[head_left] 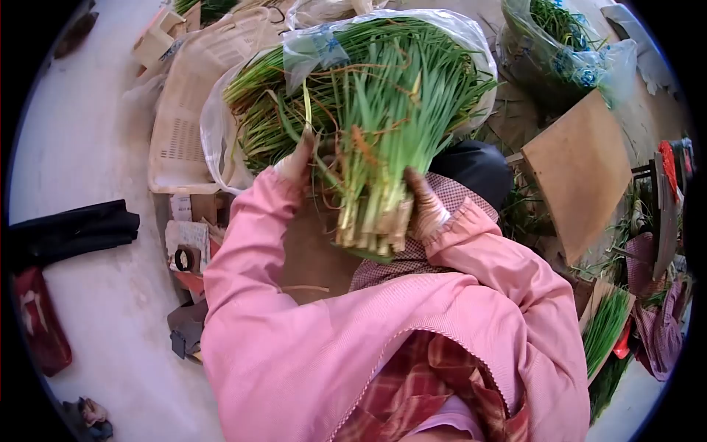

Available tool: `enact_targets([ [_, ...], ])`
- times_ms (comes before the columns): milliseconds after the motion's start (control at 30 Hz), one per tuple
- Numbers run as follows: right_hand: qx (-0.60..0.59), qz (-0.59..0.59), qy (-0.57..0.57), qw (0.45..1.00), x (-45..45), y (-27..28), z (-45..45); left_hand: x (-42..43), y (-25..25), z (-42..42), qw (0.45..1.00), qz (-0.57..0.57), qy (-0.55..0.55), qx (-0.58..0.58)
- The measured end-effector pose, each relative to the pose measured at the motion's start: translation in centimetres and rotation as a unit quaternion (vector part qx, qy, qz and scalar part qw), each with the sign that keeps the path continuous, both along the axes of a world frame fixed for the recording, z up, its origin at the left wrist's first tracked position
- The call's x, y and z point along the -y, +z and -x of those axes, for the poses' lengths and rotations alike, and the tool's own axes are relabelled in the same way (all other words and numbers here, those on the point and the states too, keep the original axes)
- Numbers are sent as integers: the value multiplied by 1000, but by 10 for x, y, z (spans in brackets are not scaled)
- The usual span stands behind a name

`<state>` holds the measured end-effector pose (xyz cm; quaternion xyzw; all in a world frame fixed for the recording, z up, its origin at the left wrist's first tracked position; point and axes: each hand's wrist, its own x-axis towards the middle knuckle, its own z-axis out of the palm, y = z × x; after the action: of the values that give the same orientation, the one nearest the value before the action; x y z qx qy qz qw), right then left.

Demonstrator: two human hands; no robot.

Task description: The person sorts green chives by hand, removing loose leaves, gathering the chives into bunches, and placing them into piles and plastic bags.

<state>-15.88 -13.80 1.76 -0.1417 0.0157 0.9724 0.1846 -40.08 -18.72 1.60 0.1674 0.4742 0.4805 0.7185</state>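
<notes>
A thick bunch of garlic chives (398,140) lies tilted in front of me, its pale cut ends toward my lap and its green leaves spread away. My right hand (426,205), wrapped in white at the wrist, grips the bunch at its right side near the stem ends; the fingers beneath are hidden. To the left of the bunch, my left hand (297,158) is closed around a thin yellowish chive stalk (307,107) that points upward. Behind the bunch, more chives (269,121) fill a clear plastic bag (213,140). Brown withered strands hang across the leaves.
A beige plastic crate (173,158) stands left of the bag. At the upper right is another plastic bag (615,66) of greens. A brown board (582,177) leans at the right, with cut chives (607,324) below it. A black object (74,228) lies far left.
</notes>
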Motion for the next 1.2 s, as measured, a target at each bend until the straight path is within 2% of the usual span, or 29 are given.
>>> enact_targets([
  [33, 74, -31, 4, 997, 2, 3, 4, -14, 40, -31, 996, -12, 26, 79],
  [67, 73, -69, 23, 995, 2, 11, 6, -30, 40, -44, 993, -11, -9, 115],
  [100, 86, -86, 57, 991, 0, -15, 7, -42, 40, -49, 988, -7, -42, 151],
  [133, 93, -102, 28, 990, 0, -5, 6, -45, 40, -47, 990, 9, -65, 125],
  [167, 98, -119, -2, 988, -1, 5, 6, -51, 37, -45, 986, 17, -72, 150],
  [200, 115, -165, -33, 979, -10, -10, 7, -57, 38, -41, 987, 21, -75, 141],
  [233, 130, -131, -66, 981, -15, 7, 8, -56, 40, -42, 987, 25, -74, 138],
  [333, 151, -88, -115, 978, -37, -33, 17, -62, 40, -43, 988, 81, -87, 103],
  [400, 167, -81, -103, 977, -39, -35, 23, -66, 42, -45, 986, 89, -109, 91],
  [467, 172, -66, -104, 977, -31, -21, 27, -68, 49, -45, 979, 134, -152, 36],
  [500, 151, -110, -125, 974, -21, -9, 31, -66, 49, -41, 975, 119, -186, -20],
  [567, 129, -167, -137, 968, 10, 23, 28, -44, 74, -35, 964, 115, -239, -38],
  [633, 88, -140, -1, 986, 41, 23, 19, -15, 83, -16, 941, 125, -315, -7],
  [667, 90, -93, 30, 991, 53, 24, 17, 3, 82, -13, 947, 129, -294, -4],
  [700, 112, -69, 82, 988, 64, -2, 21, 24, 76, -14, 953, 133, -271, -2],
  [767, 110, 14, 117, 987, 65, -18, 20, 59, 66, -35, 960, 208, -172, 75],
  [800, 119, -30, 42, 992, 67, -31, 26, 72, 51, -41, 966, 207, -145, 45],
  [833, 113, -28, 38, 992, 65, -22, 23, 84, 35, -45, 968, 211, -135, 31],
  [900, 122, -140, 12, 982, 60, 5, 7, 92, 27, -50, 977, 96, -175, -71],
  [933, 126, -166, 35, 977, 63, 6, 6, 100, 31, -52, 979, 83, -175, -66],
  [967, 81, -159, 70, 981, 64, 12, 2, 107, 50, -61, 981, 84, -162, -61],
  [1033, 10, -221, 110, 969, 70, 31, -3, 123, 79, -64, 976, 66, -192, -78],
  [1067, -32, -250, 87, 964, 75, 42, -4, 131, 98, -71, 978, 66, -175, -96],
  [1133, -24, -319, 62, 945, 78, 63, -4, 141, 128, -81, 980, 40, -152, -122],
  [1167, -23, -364, 52, 930, 77, 68, -2, 141, 137, -95, 988, -13, -71, -140],
  [1200, 30, -436, 31, 899, 80, 58, 9, 133, 150, -101, 965, -44, -88, -243],
])
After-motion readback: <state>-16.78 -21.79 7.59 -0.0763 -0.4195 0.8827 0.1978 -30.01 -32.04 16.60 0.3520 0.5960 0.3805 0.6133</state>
